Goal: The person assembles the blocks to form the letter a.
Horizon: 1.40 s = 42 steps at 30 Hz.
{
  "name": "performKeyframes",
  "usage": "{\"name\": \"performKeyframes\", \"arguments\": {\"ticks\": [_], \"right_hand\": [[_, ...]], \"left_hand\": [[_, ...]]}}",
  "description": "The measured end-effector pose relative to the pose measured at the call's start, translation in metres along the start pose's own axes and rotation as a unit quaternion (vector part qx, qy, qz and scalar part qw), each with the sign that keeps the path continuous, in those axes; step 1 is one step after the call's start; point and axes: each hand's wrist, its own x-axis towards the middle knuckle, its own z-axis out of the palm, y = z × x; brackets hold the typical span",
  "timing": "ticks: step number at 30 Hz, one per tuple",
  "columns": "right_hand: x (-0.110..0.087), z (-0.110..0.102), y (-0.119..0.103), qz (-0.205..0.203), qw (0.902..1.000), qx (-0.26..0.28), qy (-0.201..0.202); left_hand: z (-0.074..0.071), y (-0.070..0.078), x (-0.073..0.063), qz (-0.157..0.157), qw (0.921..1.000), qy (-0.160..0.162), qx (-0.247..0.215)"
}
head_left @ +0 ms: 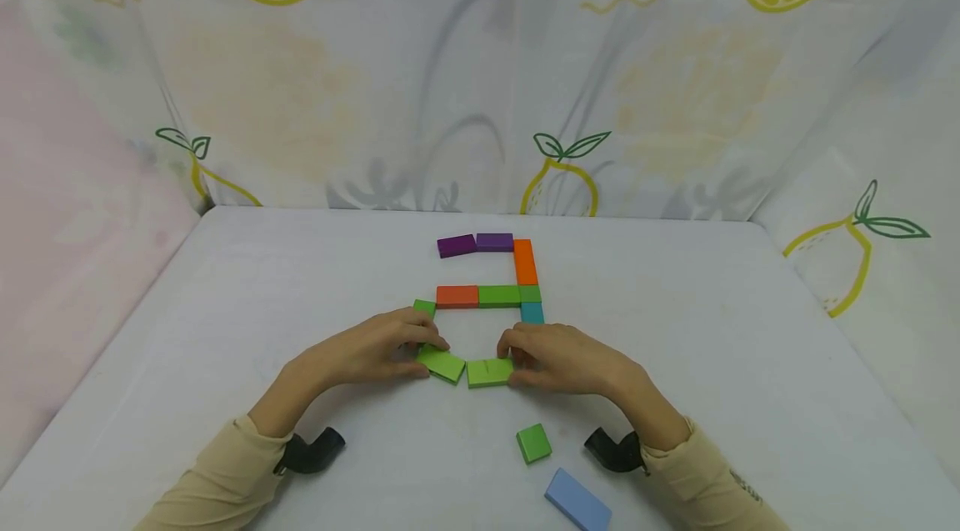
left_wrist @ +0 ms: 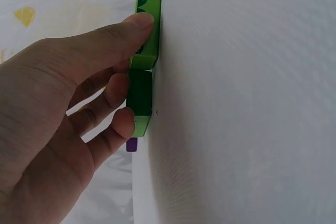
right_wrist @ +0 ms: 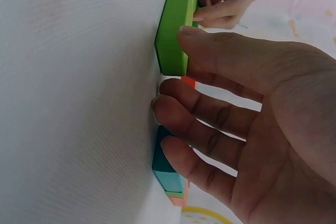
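My left hand pinches a light green block that lies slanted on the table, thumb on its near side in the left wrist view. Another light green block lies just to its right, nearly end to end with it. My right hand holds the right end of that second block between thumb and index finger. Beside the left fingers a darker green block shows in the left wrist view. A teal block lies just beyond the right hand, which partly hides it.
Purple blocks, an orange block, a red block and a green block form the far part of the outline. A green square block and a blue block lie nearer, on the white table.
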Motion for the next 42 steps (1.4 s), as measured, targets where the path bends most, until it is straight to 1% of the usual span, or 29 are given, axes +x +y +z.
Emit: {"name": "performKeyframes", "arguments": {"ticks": [13, 19, 22, 26, 30, 34, 39, 42], "right_hand": [[0.001, 0.001, 0.001, 0.001, 1.0, 0.003, -0.001], [-0.003, -0.002, 0.0, 0.013, 0.9998, 0.013, 0.006], [-0.005, -0.002, -0.002, 0.011, 0.9998, 0.013, 0.008], [-0.008, -0.003, -0.004, 0.008, 0.9998, 0.013, 0.009], [-0.013, -0.003, -0.003, 0.011, 0.9998, 0.018, 0.005], [-0.019, -0.001, 0.001, 0.013, 0.9993, 0.032, -0.014], [-0.028, 0.003, 0.005, 0.004, 0.9982, 0.055, -0.024], [-0.033, 0.004, 0.005, -0.003, 0.9967, 0.072, -0.037]], "left_hand": [[0.0, 0.002, 0.0, -0.005, 1.0, 0.001, 0.005], [0.0, 0.002, 0.0, -0.004, 0.9998, 0.012, 0.018], [-0.001, 0.004, 0.0, 0.0, 0.9995, 0.022, 0.022], [-0.001, 0.011, 0.002, 0.009, 0.9986, 0.042, 0.031], [0.0, 0.02, 0.007, 0.012, 0.9974, 0.059, 0.04], [0.006, 0.03, 0.011, 0.005, 0.9973, 0.064, 0.037], [0.014, 0.037, 0.016, -0.007, 0.9975, 0.069, 0.014], [0.019, 0.041, 0.019, -0.012, 0.9978, 0.066, 0.003]]}}
